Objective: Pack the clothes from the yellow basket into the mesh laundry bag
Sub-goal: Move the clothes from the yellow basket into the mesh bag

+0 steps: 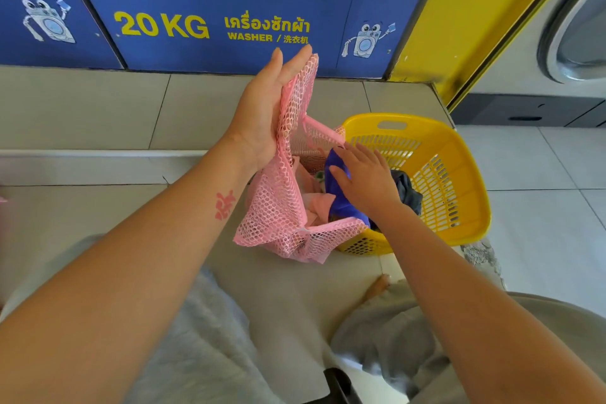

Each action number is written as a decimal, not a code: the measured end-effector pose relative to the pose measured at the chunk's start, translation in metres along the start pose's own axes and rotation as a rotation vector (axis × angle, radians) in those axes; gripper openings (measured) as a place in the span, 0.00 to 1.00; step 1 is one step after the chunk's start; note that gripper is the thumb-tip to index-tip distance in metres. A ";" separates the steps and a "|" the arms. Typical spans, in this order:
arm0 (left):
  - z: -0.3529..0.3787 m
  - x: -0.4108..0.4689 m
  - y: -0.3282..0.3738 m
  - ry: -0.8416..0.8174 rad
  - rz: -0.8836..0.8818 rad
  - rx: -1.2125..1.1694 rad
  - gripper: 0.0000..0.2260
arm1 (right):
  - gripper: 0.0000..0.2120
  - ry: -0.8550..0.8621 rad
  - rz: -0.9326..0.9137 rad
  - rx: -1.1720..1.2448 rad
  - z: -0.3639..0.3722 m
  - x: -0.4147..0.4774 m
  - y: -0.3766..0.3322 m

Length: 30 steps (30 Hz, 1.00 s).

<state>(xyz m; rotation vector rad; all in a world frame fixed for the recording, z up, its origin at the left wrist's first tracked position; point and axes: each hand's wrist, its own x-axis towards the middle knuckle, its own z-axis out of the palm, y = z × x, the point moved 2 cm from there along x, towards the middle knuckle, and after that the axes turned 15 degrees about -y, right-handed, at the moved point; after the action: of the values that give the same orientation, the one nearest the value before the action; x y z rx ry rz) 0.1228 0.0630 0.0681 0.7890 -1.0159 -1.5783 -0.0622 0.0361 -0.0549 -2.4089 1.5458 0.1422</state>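
Observation:
My left hand (262, 111) holds up the rim of the pink mesh laundry bag (278, 213), with the mesh pinched against its palm and the fingers stretched upward. The bag's mouth hangs open, and pink clothes (319, 203) lie inside it. My right hand (364, 177) grips a blue garment (337, 193) at the bag's mouth. The yellow basket (459, 180) stands on the floor right behind the bag. A dark grey garment (408, 190) lies in the basket under my right wrist.
A raised tiled step (98, 154) runs in front of the blue washer panel (213, 26) marked 20 KG. A yellow pillar (475, 10) and another washer door (580, 26) stand at the right. My knees (196, 338) in grey clothing fill the foreground.

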 end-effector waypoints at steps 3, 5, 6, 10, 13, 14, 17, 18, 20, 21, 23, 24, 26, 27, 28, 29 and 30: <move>0.010 0.010 -0.007 0.003 -0.022 -0.006 0.24 | 0.23 0.030 0.067 0.122 0.002 -0.005 0.021; 0.016 0.015 -0.013 0.010 -0.035 0.001 0.24 | 0.23 0.026 0.136 0.179 0.003 -0.009 0.035; 0.018 0.018 -0.016 0.011 -0.040 0.004 0.24 | 0.22 0.011 0.180 0.193 0.004 -0.011 0.043; 0.026 0.028 -0.025 0.034 -0.063 0.026 0.23 | 0.26 -0.120 0.304 0.184 0.019 -0.010 0.078; 0.029 0.038 -0.034 0.040 -0.080 0.038 0.23 | 0.29 -0.223 0.361 0.154 0.031 -0.003 0.097; 0.030 0.041 -0.038 0.038 -0.086 0.042 0.23 | 0.29 -0.252 0.390 0.148 0.034 0.000 0.102; 0.030 0.053 -0.051 0.033 -0.125 0.073 0.23 | 0.34 -0.350 0.474 0.151 0.047 0.013 0.115; 0.030 0.057 -0.056 0.028 -0.136 0.073 0.23 | 0.36 -0.377 0.499 0.158 0.052 0.017 0.120; 0.029 0.065 -0.066 0.014 -0.161 0.060 0.23 | 0.40 -0.415 0.555 0.174 0.061 0.027 0.130; 0.027 0.069 -0.071 0.006 -0.176 0.054 0.24 | 0.42 -0.428 0.582 0.182 0.064 0.031 0.134; 0.024 0.076 -0.080 -0.008 -0.203 0.044 0.25 | 0.45 -0.435 0.627 0.201 0.070 0.042 0.142; 0.022 0.080 -0.084 -0.009 -0.214 0.038 0.25 | 0.45 -0.433 0.643 0.218 0.073 0.048 0.146; 0.019 0.085 -0.092 -0.001 -0.232 0.023 0.25 | 0.47 -0.431 0.670 0.266 0.081 0.058 0.154; 0.017 0.088 -0.096 0.001 -0.239 0.015 0.24 | 0.48 -0.440 0.687 0.285 0.084 0.062 0.157; 0.016 0.091 -0.099 0.000 -0.242 0.006 0.24 | 0.48 -0.451 0.706 0.296 0.088 0.066 0.160; 0.014 0.093 -0.102 -0.002 -0.244 -0.004 0.24 | 0.49 -0.455 0.724 0.301 0.091 0.071 0.162; 0.012 0.095 -0.103 -0.003 -0.242 -0.017 0.24 | 0.49 -0.449 0.741 0.309 0.094 0.075 0.163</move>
<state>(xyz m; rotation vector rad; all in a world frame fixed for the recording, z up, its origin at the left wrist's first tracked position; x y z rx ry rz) 0.0477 -0.0179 -0.0197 0.9252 -0.9341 -1.7907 -0.1716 -0.0667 -0.1904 -1.3596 1.9577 0.5035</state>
